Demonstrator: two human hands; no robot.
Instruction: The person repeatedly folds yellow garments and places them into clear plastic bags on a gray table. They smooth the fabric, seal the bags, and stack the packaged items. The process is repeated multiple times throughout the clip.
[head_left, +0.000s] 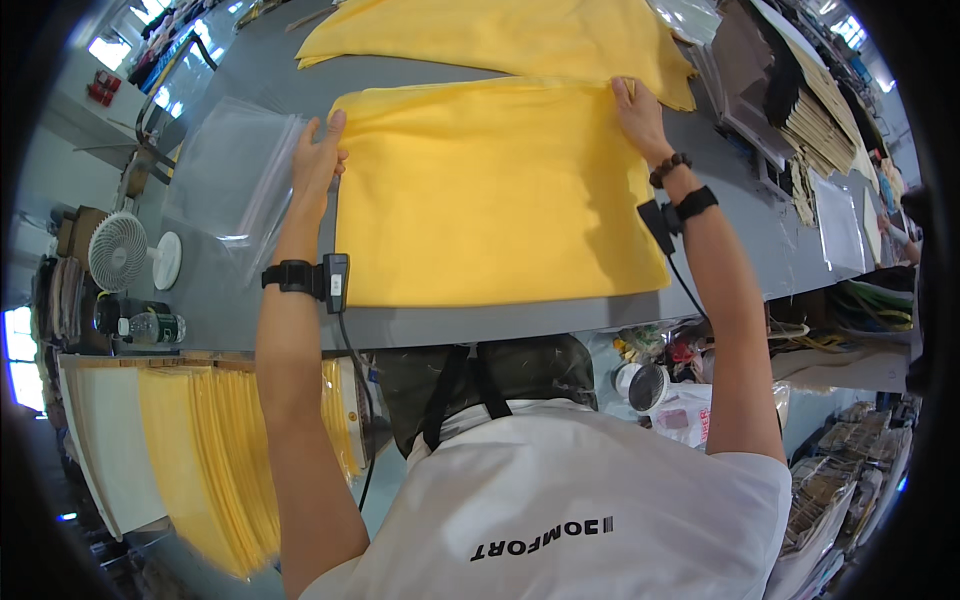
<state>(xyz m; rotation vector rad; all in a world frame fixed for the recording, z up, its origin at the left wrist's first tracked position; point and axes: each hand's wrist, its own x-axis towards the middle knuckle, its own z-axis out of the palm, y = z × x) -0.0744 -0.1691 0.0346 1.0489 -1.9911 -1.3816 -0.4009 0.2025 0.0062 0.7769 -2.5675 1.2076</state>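
Note:
A folded piece of yellow fabric (495, 202) lies flat on the grey table (480, 326) in front of me. My left hand (319, 161) is at its upper left corner, fingers apart, with the thumb and fingertips against the side edge. At the upper right corner, my right hand (637, 120) pinches the fabric between thumb and fingers. Just beyond the folded piece spreads more yellow fabric (487, 34), which meets it near my right hand. Clear plastic bags (232, 172) lie in a pile to the left of my left hand.
A white fan (120, 251) and a plastic bottle (154, 328) stand at the table's left end. Cardboard sheets and papers (817, 127) are heaped on the right. Below the table's left edge, packed yellow pieces (217, 457) stand in a row. Another person's arm (904, 240) shows at far right.

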